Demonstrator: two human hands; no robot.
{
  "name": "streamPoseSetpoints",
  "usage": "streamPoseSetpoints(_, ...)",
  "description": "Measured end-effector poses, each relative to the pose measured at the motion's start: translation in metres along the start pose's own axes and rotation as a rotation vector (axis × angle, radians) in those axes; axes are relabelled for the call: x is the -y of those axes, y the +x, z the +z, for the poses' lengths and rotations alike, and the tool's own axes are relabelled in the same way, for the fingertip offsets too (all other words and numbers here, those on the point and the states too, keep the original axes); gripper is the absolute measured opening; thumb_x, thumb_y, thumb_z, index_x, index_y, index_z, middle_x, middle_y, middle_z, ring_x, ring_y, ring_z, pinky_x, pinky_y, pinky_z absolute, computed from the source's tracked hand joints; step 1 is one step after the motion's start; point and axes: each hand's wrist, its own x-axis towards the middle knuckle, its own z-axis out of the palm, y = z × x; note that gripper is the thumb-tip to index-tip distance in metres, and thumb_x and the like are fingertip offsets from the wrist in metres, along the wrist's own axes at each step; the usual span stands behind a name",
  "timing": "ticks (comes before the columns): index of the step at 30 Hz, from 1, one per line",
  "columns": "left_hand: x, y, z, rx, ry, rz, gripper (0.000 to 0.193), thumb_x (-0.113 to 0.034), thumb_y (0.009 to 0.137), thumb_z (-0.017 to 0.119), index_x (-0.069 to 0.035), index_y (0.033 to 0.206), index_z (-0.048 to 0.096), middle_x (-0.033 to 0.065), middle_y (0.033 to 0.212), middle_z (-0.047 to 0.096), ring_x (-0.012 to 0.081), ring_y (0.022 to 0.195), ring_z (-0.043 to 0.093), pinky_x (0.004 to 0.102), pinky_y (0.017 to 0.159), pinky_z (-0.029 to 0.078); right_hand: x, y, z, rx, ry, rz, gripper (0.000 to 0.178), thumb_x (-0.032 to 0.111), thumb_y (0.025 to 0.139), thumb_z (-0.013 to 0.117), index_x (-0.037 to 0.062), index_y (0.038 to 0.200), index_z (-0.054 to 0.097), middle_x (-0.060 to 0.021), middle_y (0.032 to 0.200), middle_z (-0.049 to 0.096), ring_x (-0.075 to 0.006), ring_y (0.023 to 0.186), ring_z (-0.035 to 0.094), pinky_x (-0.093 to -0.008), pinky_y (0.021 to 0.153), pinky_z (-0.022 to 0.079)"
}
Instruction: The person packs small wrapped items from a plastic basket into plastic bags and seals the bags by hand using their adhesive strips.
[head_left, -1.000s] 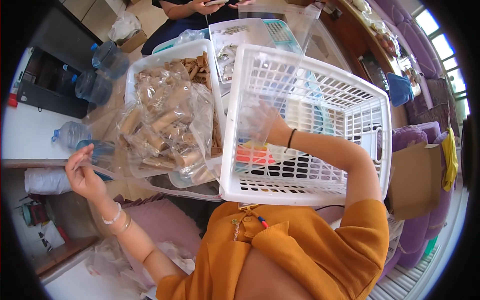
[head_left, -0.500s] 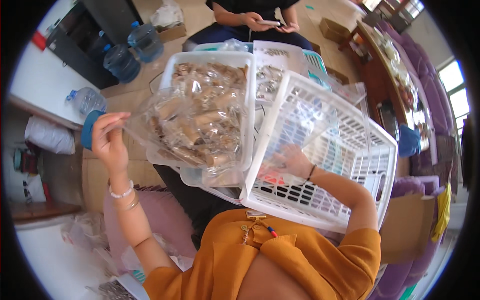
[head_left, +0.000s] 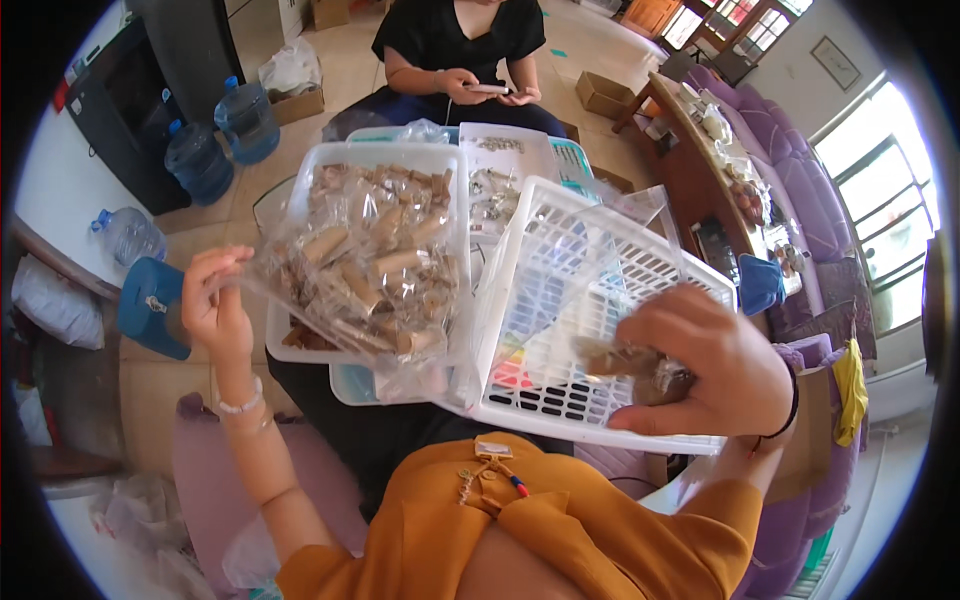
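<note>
My left hand (head_left: 218, 290) is raised at the left, its fingertips pinching the edge of a large clear plastic bag (head_left: 400, 262). Brown, paper-like rolls in clear wrappers fill the bag, which lies over a white plastic tub (head_left: 463, 180) with more brown pieces inside. My right hand (head_left: 705, 360), blurred by motion, is closed around a small brown wrapped piece (head_left: 605, 357). It is above the near right part of a white slotted plastic basket (head_left: 535, 420). Clear plastic sheeting lies across the basket's left part, with something red and yellow beneath it.
Facing me sits a person (head_left: 460, 60) holding a phone (head_left: 487, 89). A white tray (head_left: 510, 145) with small metallic parts stands beyond the basket. Water bottles (head_left: 247, 120) stand on the floor at left, near a blue stool (head_left: 150, 305). A wooden table (head_left: 690, 165) runs along the right.
My right hand has come up out of the basket and moved right, now with a small brown wrapped piece in it. My left hand still holds the bag's edge.
</note>
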Motion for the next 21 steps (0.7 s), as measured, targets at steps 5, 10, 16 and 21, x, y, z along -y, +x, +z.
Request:
streamPoseSetpoints(5,0.000,0.005,0.016,-0.076,-0.055,0.008,0.009,0.003,0.080,0.051,0.000,0.089,0.051,0.0114,0.091,0.056,0.0177,0.085,0.055,0.0263,0.078,0.043,0.039,0.095,0.023,-0.319,-0.172,-0.230,0.060,0.051,0.064,0.066,0.0040,0.099,0.055,-0.0158,0.090,0.054,-0.0305,0.084,0.052,-0.0356,0.070,0.043)
streamPoseSetpoints(10,0.012,0.003,0.033,-0.238,-0.049,0.060,0.009,-0.004,0.081,0.054,0.000,0.087,0.051,0.0088,0.088,0.054,0.0172,0.085,0.053,0.0329,0.085,0.040,0.015,0.155,0.073,-0.668,-0.311,-0.246,0.063,0.057,0.069,0.057,0.0047,0.104,0.054,-0.0197,0.091,0.053,-0.0335,0.088,0.052,-0.0391,0.073,0.044)
streamPoseSetpoints(16,0.022,0.020,0.056,-0.417,-0.152,0.176,0.009,0.001,0.081,0.051,-0.002,0.089,0.047,0.0067,0.086,0.051,0.0128,0.078,0.050,0.0269,0.077,0.041,-0.026,0.108,0.072,-0.130,-0.624,-0.244,0.043,0.021,0.068,0.064,0.0079,0.108,0.054,-0.0173,0.113,0.047,-0.0340,0.093,0.053,-0.0384,0.076,0.045)
streamPoseSetpoints(21,0.025,0.041,0.075,-0.498,-0.172,0.125,0.008,-0.001,0.084,0.049,-0.001,0.091,0.046,0.0061,0.088,0.050,0.0122,0.079,0.049,0.0250,0.075,0.041,-0.047,0.104,0.062,0.221,-0.244,0.018,0.053,0.002,0.059,0.062,0.0119,0.111,0.055,-0.0163,0.129,0.036,-0.0305,0.098,0.052,-0.0343,0.079,0.044)
